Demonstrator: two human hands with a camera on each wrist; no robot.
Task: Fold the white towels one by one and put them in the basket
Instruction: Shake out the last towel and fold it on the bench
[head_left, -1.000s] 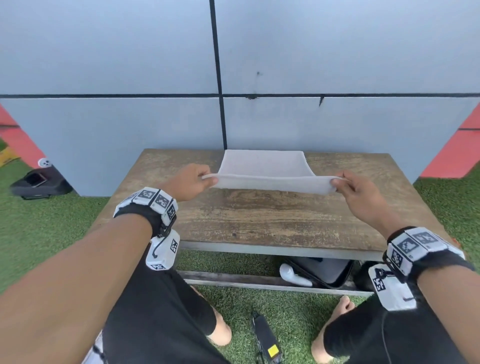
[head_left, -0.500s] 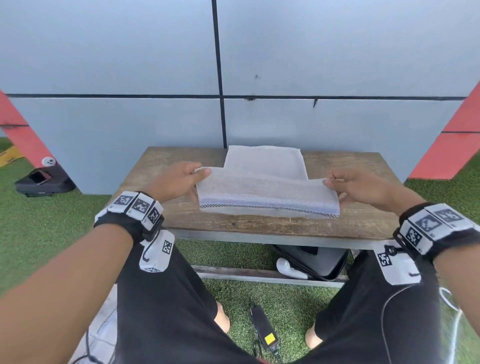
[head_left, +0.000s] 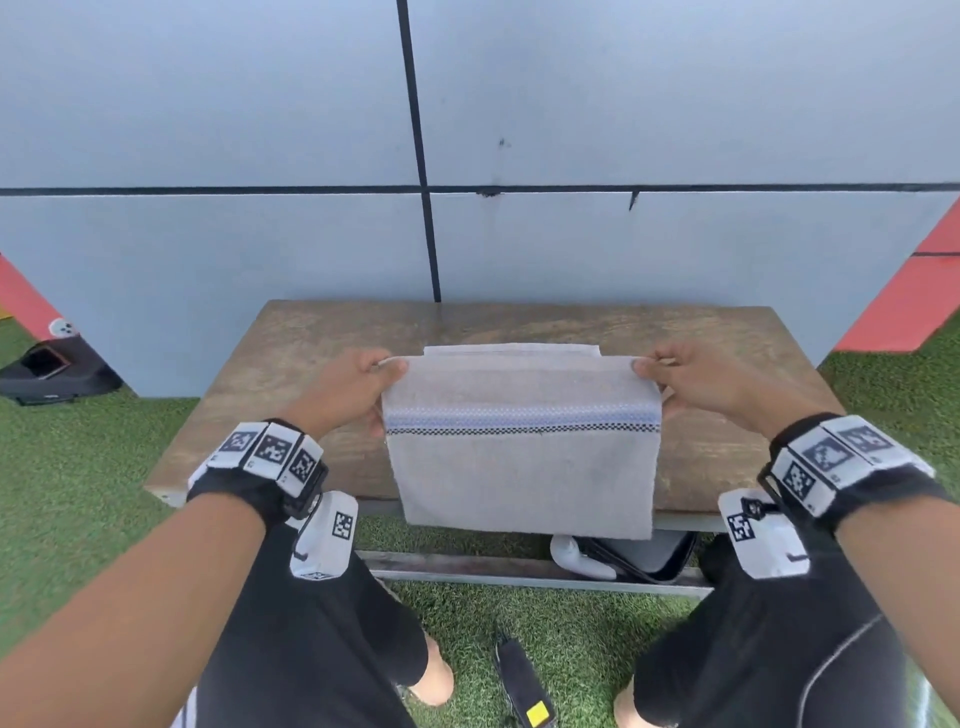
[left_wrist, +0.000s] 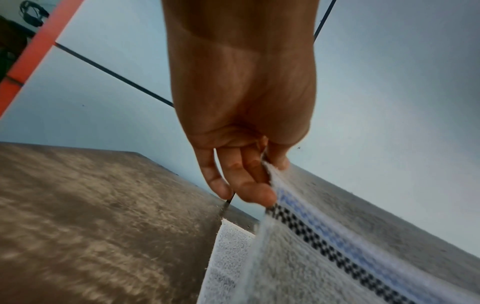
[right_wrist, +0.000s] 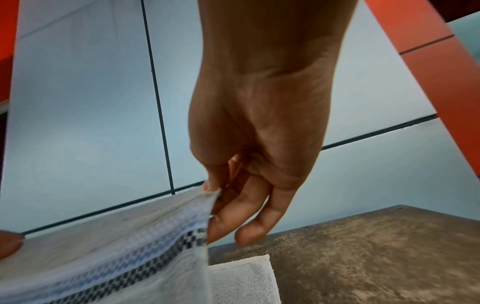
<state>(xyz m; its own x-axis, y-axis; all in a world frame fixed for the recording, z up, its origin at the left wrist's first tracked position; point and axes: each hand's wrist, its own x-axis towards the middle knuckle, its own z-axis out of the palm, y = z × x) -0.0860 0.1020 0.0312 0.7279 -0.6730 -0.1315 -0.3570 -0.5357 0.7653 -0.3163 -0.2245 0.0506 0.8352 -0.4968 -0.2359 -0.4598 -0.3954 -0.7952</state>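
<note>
Both hands, left hand (head_left: 349, 387) and right hand (head_left: 696, 387), pinch towel (head_left: 522, 457) top corners, hung taut above the surface (head_left: 291, 364) for a square fold.

white towel (head_left: 522, 467) | blue+checker stripe | hanging over table (head_left: 727, 332) front edge

The white terry-cloth towel (head_left: 522, 462) with a woven blue-and-black checked band looks nubby and matt above the rough, weathered brown wooden tabletop (head_left: 291, 364).

wrists: black straps (head_left: 260, 488), white blocks with black square-code markers (head_left: 826, 457) | legs: black shorts (head_left: 311, 649) | arms bare
</note>
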